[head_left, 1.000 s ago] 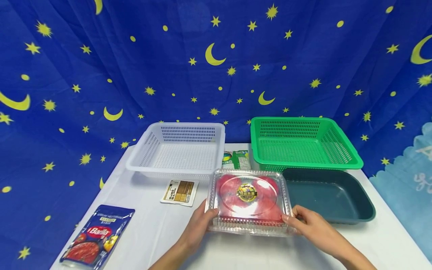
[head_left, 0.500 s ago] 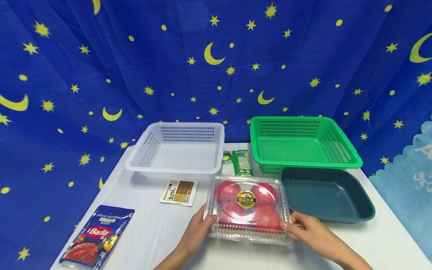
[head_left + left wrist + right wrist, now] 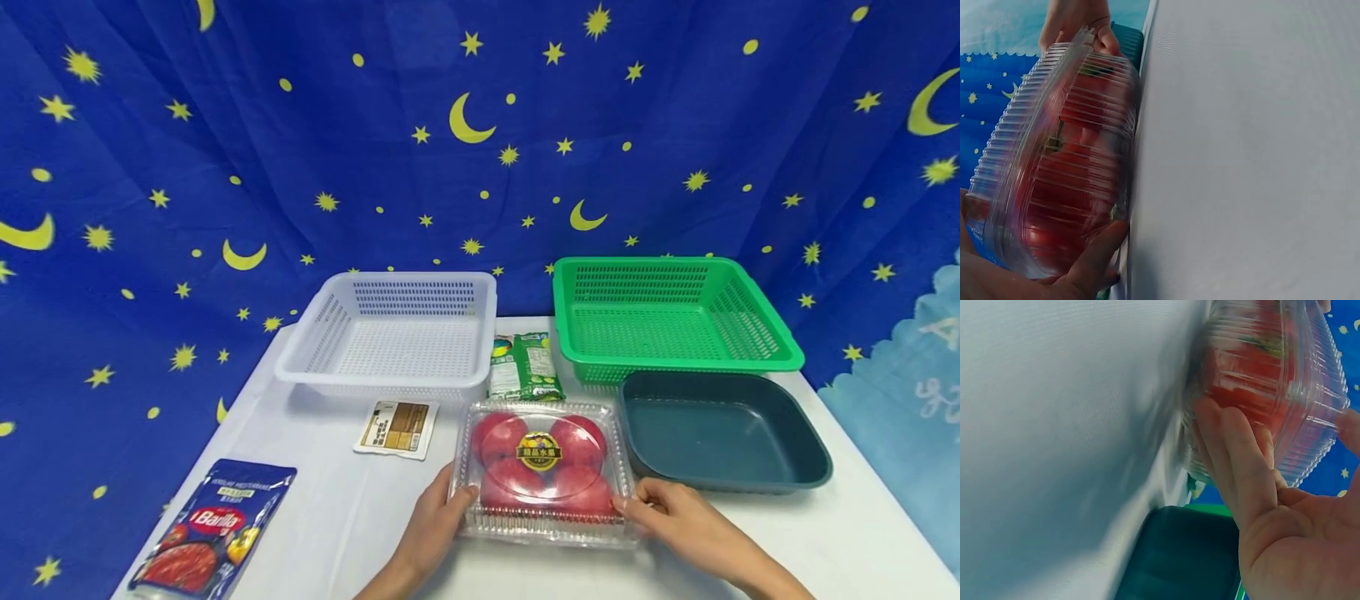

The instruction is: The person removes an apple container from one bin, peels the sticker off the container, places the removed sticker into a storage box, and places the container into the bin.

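Note:
A clear plastic clamshell box (image 3: 543, 525) with a ribbed rim and a gold-and-black label holds several red tomatoes (image 3: 510, 482); green stem ends show in the left wrist view. My left hand (image 3: 431, 525) grips its left side, thumb on the lid's edge and fingers against the side. On the opposite side my right hand (image 3: 678, 521) holds it the same way, its fingers (image 3: 1244, 456) reaching low along the wall in the right wrist view. The box is close over the white table, its underside hidden in the head view.
Behind the box lies a green snack bag (image 3: 525, 367), between a white basket (image 3: 390, 385) and a green basket (image 3: 678, 362). A dark teal basin (image 3: 731, 482) stands right. Left are a small brown-and-white packet (image 3: 396, 428) and a blue Barilla sauce pouch (image 3: 217, 525).
Both hands have brought the box lower and nearer to me, slightly leftward. More of the green snack bag shows behind it, and glare on the lid has lessened.

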